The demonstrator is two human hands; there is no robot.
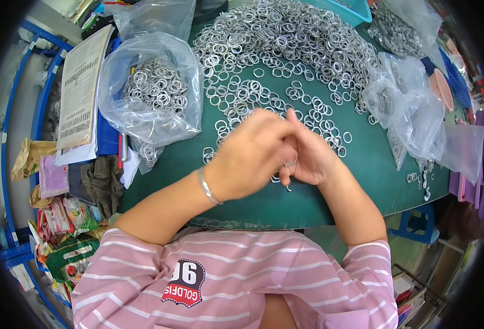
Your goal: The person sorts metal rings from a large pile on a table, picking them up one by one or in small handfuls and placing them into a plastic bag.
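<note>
Over the green table (242, 209) my two hands meet in front of a spread of silvery metal rings (258, 92). My left hand (246, 154), blurred and with a bangle at its wrist, is curled over the fingers of my right hand (310, 154). A ring (291, 161) shows between them near the fingers; which hand grips it is not plain. Another small ring (288, 188) shows just below the fingertips. Behind the hands lies a large heap of rings (291, 33). An opened clear plastic bag (155, 127) of rings stands to the left.
Clear plastic bags (415, 115) with rings lie at the right, beside a pink bowl (441, 89). A light-blue tray (359, 11) sits behind the heap. Printed papers (79, 90) and a dark cloth (104, 181) are at the left. A blue stool (415, 226) stands below the table's right edge.
</note>
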